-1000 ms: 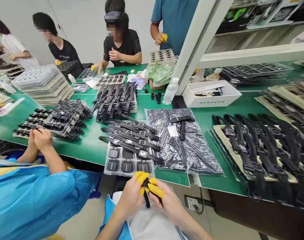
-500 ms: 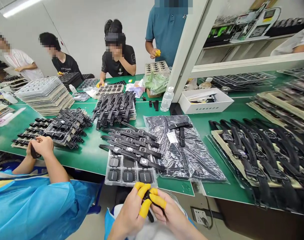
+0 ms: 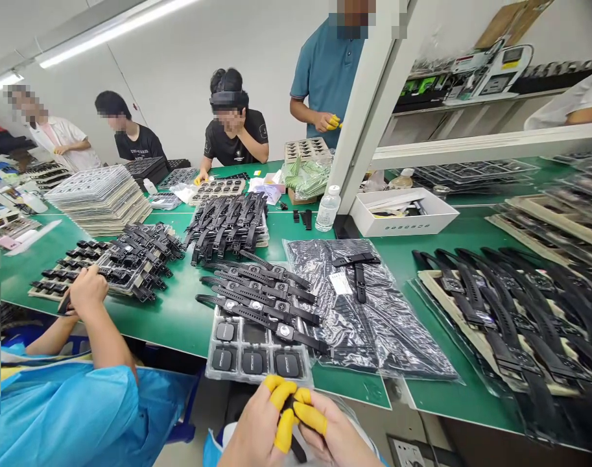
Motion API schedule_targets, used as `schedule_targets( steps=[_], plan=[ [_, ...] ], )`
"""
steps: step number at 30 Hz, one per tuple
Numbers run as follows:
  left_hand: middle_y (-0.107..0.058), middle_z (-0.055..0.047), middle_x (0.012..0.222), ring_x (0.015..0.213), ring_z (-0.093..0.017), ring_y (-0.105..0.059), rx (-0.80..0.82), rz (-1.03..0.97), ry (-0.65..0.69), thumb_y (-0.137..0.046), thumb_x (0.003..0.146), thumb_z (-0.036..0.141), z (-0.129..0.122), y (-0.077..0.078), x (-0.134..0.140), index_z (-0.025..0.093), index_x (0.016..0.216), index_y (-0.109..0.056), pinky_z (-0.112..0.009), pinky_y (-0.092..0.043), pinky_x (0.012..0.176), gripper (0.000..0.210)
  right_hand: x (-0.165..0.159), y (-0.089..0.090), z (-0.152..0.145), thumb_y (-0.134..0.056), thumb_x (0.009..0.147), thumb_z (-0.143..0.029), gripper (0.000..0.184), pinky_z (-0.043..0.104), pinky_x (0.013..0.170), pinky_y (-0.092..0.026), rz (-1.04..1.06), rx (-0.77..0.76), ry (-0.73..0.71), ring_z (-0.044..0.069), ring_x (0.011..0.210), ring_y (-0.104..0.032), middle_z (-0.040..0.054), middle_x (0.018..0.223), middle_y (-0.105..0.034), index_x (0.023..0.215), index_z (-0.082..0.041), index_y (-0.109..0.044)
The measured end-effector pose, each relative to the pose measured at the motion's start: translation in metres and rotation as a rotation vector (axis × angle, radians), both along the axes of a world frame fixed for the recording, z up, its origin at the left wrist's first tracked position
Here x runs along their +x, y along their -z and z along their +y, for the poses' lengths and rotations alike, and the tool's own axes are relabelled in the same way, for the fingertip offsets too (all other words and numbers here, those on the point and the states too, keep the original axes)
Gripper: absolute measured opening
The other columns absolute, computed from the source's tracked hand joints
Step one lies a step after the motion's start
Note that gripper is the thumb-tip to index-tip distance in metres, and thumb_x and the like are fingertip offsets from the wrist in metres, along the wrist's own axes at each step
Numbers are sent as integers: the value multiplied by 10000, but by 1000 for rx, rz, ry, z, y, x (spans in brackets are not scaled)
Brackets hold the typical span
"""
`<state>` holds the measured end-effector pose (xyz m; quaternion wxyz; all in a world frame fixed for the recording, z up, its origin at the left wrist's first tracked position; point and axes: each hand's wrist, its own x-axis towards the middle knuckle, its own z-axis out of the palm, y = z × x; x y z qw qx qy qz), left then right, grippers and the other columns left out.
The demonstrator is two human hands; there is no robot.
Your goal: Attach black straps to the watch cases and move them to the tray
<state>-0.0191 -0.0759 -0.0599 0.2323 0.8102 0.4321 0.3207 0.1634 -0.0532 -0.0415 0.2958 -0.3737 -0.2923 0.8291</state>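
Green bench [image 3: 395,251], head view: crowded, a clear tray [image 3: 238,358] of dark square pieces [image 3: 253,360] nearest you.
Left hand [image 3: 257,425]: pinched on a black strap [image 3: 298,449].
Right hand [image 3: 332,433]: clamped on it too, close beside your left.
Strap: between both hands, gripped part mostly hidden, tail hanging; probably light, bendy, hardly fragile.
Strap end: likely your best hold, taken by its edges.
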Motion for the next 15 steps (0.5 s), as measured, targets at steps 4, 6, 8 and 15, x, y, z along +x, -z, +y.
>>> schedule_targets(
  steps=[4,6,8,15],
  plan=[
    [-589,-156,1426,1343,-275,-572,39,42,15,-377,1057,238,-1,11,-2,223,1550,-390,-437,-525,1121,493,1,10,-1,-835,582,-775,695,215,448,-86,43,-111,11,45,431,-108,-142,442,-325,909,-222,-569],
    [-581,-162,1436,1346,-283,-568,42,63,29,-387,1042,223,0,11,-4,214,1560,-377,-446,-521,1125,518,1,15,-1,-826,574,-782,701,220,440,-79,38,-102,1,46,423,-106,-142,433,-328,905,-223,-562],
    [-596,-171,1403,1306,-293,-589,42,82,46,-398,1020,208,2,5,-4,195,1545,-397,-457,-534,1102,525,1,17,-1,-811,586,-785,689,232,435,-68,23,-80,-31,48,416,-102,-142,426,-323,893,-224,-554],
    [-652,-171,1252,1169,-306,-632,-52,255,80,-506,901,153,4,-24,0,151,1413,-536,-440,-592,982,513,6,3,-3,-750,730,-691,544,236,475,-82,3,-55,-61,58,472,-113,-132,490,-316,832,-235,-472]
  ],
)
